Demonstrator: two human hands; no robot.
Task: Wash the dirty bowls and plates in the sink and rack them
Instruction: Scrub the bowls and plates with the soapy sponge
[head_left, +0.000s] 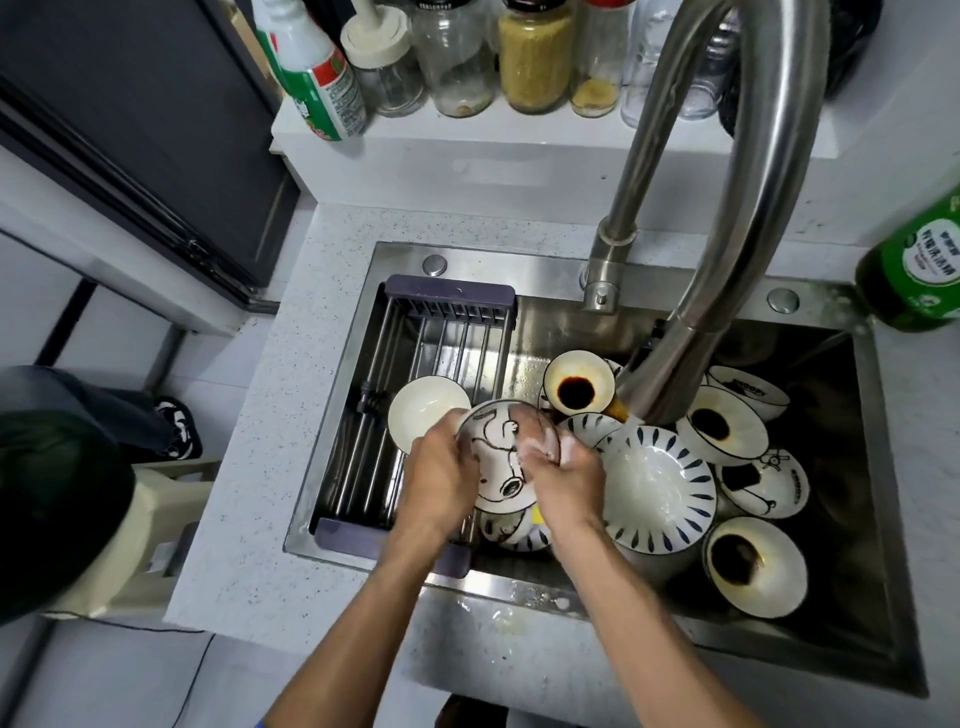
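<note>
Cartoon bowl (501, 457) btwn both hands (441, 478)

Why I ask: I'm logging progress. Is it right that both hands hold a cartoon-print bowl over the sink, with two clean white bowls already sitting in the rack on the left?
Not quite. The head view shows only one white bowl in the rack, not two. The rest stands: the left hand and right hand both hold the cartoon-print bowl over the sink.

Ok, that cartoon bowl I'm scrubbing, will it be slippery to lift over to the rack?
Probably slippery: suds show where the right hand rubs the cartoon bowl. It looks like glazed ceramic, so likely rigid and breakable if dropped. The left hand grips its rim.
</note>
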